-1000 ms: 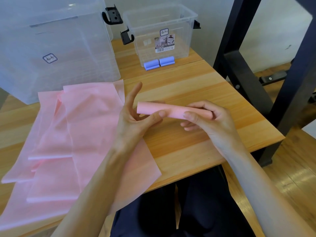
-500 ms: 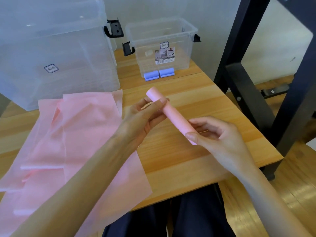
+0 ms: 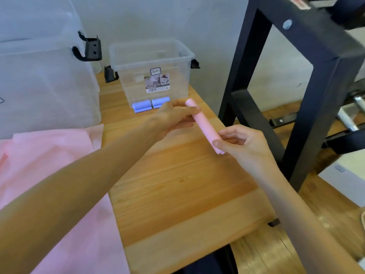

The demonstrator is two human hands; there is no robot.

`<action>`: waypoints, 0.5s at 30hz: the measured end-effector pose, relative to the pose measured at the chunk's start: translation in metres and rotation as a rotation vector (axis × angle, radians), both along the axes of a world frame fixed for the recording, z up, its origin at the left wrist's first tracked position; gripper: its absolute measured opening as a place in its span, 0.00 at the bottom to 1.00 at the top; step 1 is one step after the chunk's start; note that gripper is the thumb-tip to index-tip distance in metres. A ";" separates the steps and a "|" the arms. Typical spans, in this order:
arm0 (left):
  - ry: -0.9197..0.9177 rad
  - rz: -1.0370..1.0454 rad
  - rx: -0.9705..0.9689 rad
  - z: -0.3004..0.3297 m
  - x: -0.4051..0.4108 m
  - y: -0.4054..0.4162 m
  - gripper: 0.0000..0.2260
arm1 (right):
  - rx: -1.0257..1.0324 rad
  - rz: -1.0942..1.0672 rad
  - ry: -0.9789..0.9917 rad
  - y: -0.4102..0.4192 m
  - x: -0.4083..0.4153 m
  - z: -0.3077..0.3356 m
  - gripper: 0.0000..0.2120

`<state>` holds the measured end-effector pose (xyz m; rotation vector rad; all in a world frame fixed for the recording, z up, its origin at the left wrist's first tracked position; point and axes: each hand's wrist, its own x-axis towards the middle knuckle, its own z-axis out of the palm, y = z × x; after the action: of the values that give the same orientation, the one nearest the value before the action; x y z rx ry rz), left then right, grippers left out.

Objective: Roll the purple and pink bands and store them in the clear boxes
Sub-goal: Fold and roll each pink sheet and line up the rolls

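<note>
- Left hand (image 3: pixel 173 117) is stretched forward over the table, fingers curled round the far end of the pink roll (image 3: pixel 203 125), thumb lying on top of it.
- Left forearm is bare and runs from the lower left corner up toward the middle.
- Right hand (image 3: pixel 243 144) sits nearer the body, thumb and curled fingers pinching the roll's near end.
- Right forearm is bare and comes in from the lower right corner.
- The two hands are apart, joined only by the roll.
</note>
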<state>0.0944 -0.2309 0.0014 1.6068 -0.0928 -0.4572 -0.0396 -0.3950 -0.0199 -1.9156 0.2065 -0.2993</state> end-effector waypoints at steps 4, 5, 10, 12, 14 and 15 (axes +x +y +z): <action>-0.074 0.025 0.111 -0.002 0.020 -0.015 0.22 | -0.042 -0.015 0.034 -0.009 0.021 0.002 0.09; -0.092 0.022 0.138 -0.001 0.024 -0.017 0.21 | -0.061 -0.020 0.038 -0.010 0.026 0.002 0.09; -0.166 0.022 0.262 -0.003 0.040 -0.027 0.18 | -0.161 -0.018 0.048 -0.011 0.040 -0.003 0.08; -0.167 0.021 0.295 -0.005 0.043 -0.028 0.18 | -0.217 0.005 0.044 -0.010 0.039 -0.005 0.09; -0.173 0.028 0.348 -0.008 0.045 -0.028 0.17 | -0.268 0.068 0.048 -0.011 0.035 -0.004 0.13; -0.182 0.036 0.369 -0.010 0.047 -0.028 0.16 | -0.297 0.106 0.048 -0.013 0.033 -0.004 0.16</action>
<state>0.1413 -0.2591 -0.0089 2.0087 -0.1220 -0.3103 -0.0067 -0.4077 -0.0242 -2.2210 0.0945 -0.2218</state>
